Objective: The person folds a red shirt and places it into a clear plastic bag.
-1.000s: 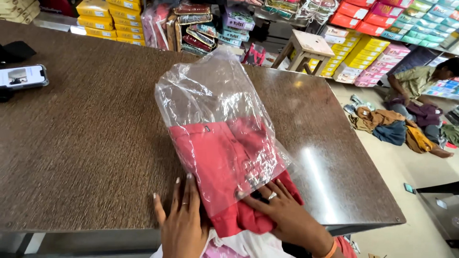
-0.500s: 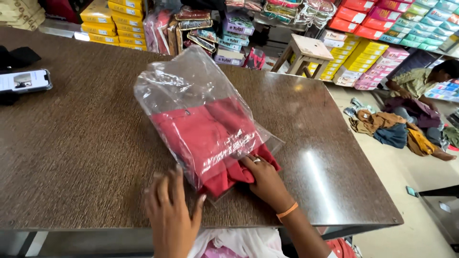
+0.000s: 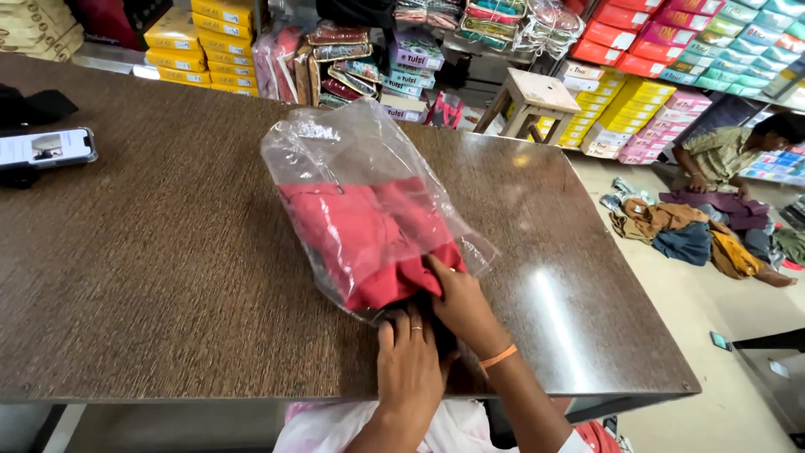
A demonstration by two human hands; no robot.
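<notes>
On the brown counter (image 3: pixel 151 252), both hands press a bagged red garment (image 3: pixel 369 239).

The brown counter (image 3: pixel 168 252) lies bare to the left of the clear plastic bag (image 3: pixel 360 168) holding the red garment (image 3: pixel 360 235), and bare again to its right as far as the edge, so a hand can pass on either side. Both hands, left hand (image 3: pixel 409 369) and right hand (image 3: pixel 461 306), crowd the bag's near end. A phone (image 3: pixel 46 148) and a dark cloth (image 3: pixel 33 107) occupy the far left edge.
</notes>
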